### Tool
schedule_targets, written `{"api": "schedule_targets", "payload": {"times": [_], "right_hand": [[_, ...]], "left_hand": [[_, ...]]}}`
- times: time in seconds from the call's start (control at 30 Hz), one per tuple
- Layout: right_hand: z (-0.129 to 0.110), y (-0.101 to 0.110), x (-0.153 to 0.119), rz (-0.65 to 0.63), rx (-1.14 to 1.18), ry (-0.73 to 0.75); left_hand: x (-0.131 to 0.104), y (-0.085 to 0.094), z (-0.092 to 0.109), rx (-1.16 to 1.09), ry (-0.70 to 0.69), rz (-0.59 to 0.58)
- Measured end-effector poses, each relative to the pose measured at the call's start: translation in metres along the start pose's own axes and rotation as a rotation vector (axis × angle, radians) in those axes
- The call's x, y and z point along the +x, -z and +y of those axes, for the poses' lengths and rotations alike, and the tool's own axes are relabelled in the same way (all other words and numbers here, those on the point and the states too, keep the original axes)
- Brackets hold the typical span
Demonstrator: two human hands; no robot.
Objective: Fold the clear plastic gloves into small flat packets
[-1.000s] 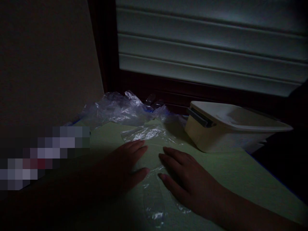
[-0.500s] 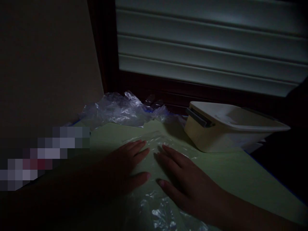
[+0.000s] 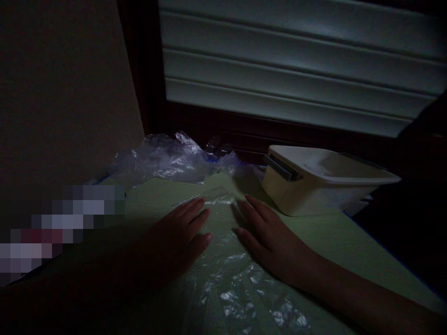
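Note:
A clear plastic bag (image 3: 226, 251) lies spread on the pale green tabletop (image 3: 335, 246), its wrinkled near end catching the light. On its left side rests my left hand (image 3: 185, 228), palm down with the fingers stretched out. Across from it my right hand (image 3: 267, 235) lies over the bag's right side, also palm down, fingers spread. A strip of the bag shows between the two hands. Neither hand grasps anything that I can see. The dim light hides the left forearm and the bag's exact outline.
Crumpled clear plastic bags (image 3: 164, 158) are heaped at the table's back left. A cream plastic bin (image 3: 314, 190) with a dark handle stands at the back right. Behind the table is a slatted shutter (image 3: 279, 70); a wall (image 3: 63, 93) rises at left.
Both hands have slid slightly forward along the bag and farther apart, uncovering more of it between and below them. The view has shifted a little to the right.

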State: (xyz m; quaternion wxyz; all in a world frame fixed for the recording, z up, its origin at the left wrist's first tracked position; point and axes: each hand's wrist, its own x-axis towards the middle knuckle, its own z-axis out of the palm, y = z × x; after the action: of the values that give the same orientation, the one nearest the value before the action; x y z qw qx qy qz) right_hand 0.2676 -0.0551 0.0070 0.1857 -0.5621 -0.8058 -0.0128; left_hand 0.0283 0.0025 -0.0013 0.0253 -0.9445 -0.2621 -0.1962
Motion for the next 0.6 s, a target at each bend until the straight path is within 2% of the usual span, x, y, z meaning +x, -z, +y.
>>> {"api": "schedule_targets", "payload": {"times": [0.17, 0.3, 0.43, 0.6], "right_hand": [[-0.016, 0.001, 0.019, -0.019, 0.079, 0.100], [-0.023, -0.011, 0.044, -0.047, 0.075, 0.131], [-0.009, -0.021, 0.052, -0.062, 0.053, 0.091], [0.024, -0.012, 0.028, -0.073, 0.008, 0.015]], "left_hand": [[-0.001, -0.011, -0.005, 0.135, -0.010, 0.020], [-0.002, -0.014, -0.007, 0.226, -0.008, 0.048], [-0.001, -0.011, -0.005, 0.261, 0.025, 0.000], [-0.001, -0.012, -0.005, 0.258, 0.044, -0.001]]}}
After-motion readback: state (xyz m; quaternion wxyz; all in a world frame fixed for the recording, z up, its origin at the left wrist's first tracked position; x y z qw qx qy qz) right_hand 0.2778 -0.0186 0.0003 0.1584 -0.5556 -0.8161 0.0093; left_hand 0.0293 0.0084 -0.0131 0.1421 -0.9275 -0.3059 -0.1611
